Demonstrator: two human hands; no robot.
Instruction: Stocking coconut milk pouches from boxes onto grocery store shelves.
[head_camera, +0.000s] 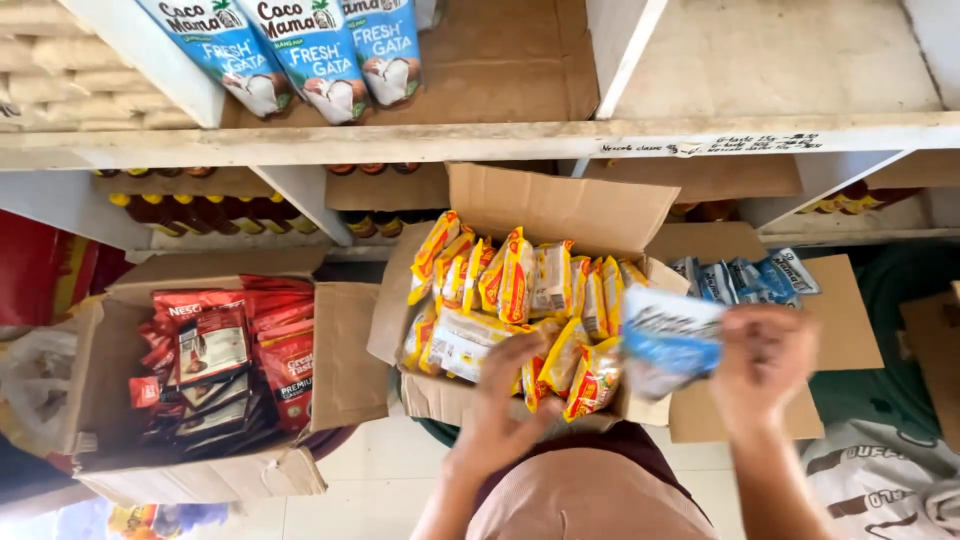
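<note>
Two hands work: right hand (765, 362) pinches a blue-white packet (668, 342); left hand (510, 395), fingers spread, touches yellow packets (520, 290) in the box (560, 205).

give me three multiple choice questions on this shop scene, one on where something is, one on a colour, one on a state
1. Where is the cardboard box of red sachets?
A. on the top shelf
B. on the floor, left of the box of yellow packets
C. inside the box of yellow packets

2. What colour is the packet in the right hand?
A. blue and white
B. red
C. green

3. How are the flaps of the box of yellow packets?
A. taped shut
B. folded open
C. cut off

Answers:
1 B, it stands low at the left, beside the box of yellow packets.
2 A, the blurred packet pinched in the right hand shows blue and white.
3 B, the flaps stand out around the packets, and the left hand reaches in among them.
</note>
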